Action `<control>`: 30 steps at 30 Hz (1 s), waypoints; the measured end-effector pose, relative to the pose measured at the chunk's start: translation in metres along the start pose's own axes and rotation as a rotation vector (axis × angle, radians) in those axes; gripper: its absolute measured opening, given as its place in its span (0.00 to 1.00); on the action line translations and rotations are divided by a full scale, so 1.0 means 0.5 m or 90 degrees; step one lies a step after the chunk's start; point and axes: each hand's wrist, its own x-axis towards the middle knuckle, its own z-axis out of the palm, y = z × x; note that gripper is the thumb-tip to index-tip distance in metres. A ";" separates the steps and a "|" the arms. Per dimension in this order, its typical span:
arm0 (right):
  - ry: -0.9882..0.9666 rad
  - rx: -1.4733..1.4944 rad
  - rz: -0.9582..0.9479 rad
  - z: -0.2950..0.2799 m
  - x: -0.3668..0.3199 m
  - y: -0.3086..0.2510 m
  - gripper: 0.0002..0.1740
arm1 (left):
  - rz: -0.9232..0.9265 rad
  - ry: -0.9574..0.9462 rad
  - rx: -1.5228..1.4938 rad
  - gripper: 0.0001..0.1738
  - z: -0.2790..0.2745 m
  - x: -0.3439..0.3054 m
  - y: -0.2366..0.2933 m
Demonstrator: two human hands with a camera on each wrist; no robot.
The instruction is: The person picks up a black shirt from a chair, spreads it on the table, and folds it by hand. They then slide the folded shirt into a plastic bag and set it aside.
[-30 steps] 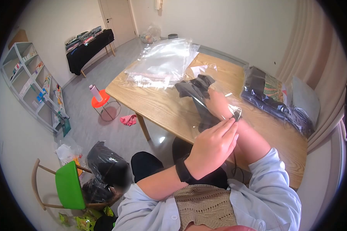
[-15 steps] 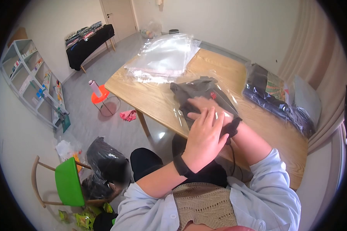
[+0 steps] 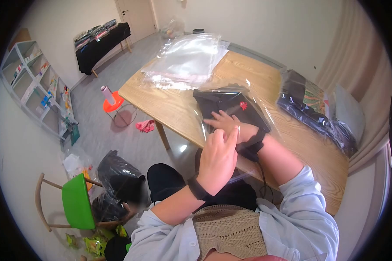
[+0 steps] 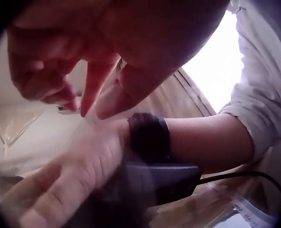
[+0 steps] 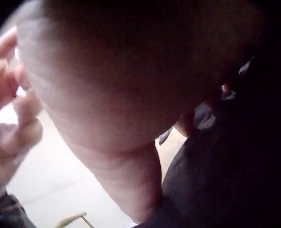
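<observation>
A folded dark garment (image 3: 220, 99) with a small red mark lies inside a clear plastic bag (image 3: 265, 114) near the table's front edge. My right hand (image 3: 234, 129) rests flat on the garment, fingers spread, and appears to be under the bag's film. Just over the right wrist, my left hand (image 3: 217, 160) pinches the film between thumb and forefinger. In the left wrist view my left hand (image 4: 112, 42) hangs above my blurred right hand (image 4: 78, 164). My right hand (image 5: 107, 90) fills much of the right wrist view, with left fingers (image 5: 17, 99) at its edge.
Clear bags (image 3: 185, 61) are stacked at the table's far left corner. Packed garments (image 3: 305, 102) lie at the right beside the curtain. A dark cable (image 3: 262, 176) hangs at the front edge. An orange stool (image 3: 113, 101) and green chair (image 3: 78, 202) stand left.
The dark garment has gone from bunched to spread flat in the bag. My right hand has drawn back toward me and flattened on it; my left hand has moved left and down.
</observation>
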 end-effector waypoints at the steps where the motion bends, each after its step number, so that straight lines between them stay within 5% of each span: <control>1: -0.002 0.002 -0.003 0.005 0.004 -0.002 0.44 | -0.034 -0.016 -0.036 0.30 0.000 -0.002 0.000; 5: 0.009 -0.089 0.043 0.017 0.002 -0.020 0.40 | -0.020 -0.020 -0.068 0.26 0.002 -0.013 -0.003; 8: 0.203 -0.009 0.126 0.020 0.000 -0.033 0.27 | 0.006 0.013 -0.099 0.23 0.013 -0.016 -0.004; 11: 0.289 0.112 0.069 0.030 0.028 -0.004 0.25 | 0.014 -0.015 -0.127 0.22 0.018 -0.016 -0.004; 12: 0.271 0.226 0.034 0.021 0.026 -0.005 0.27 | 0.007 -0.010 -0.125 0.22 0.017 -0.015 -0.005; 17: 0.108 0.147 -0.151 0.024 -0.028 -0.026 0.31 | 0.036 0.056 -0.149 0.27 0.008 -0.025 -0.026; 19: 0.270 0.019 -0.058 0.041 -0.025 0.013 0.31 | 0.000 -0.009 -0.216 0.32 -0.024 -0.037 -0.030; 23: 0.137 -0.011 0.191 0.019 -0.038 0.013 0.31 | -0.137 0.064 -0.167 0.30 -0.017 -0.073 -0.095; 27: 0.203 0.096 0.157 0.018 -0.024 0.041 0.28 | -0.177 0.277 0.002 0.34 0.023 -0.106 -0.162; 29: 0.250 0.275 0.173 -0.011 -0.012 0.046 0.27 | -0.320 0.274 -0.147 0.40 0.039 -0.118 -0.181; 30: 0.296 0.453 0.193 -0.023 -0.007 0.048 0.26 | -0.404 0.258 -0.405 0.41 0.044 -0.118 -0.183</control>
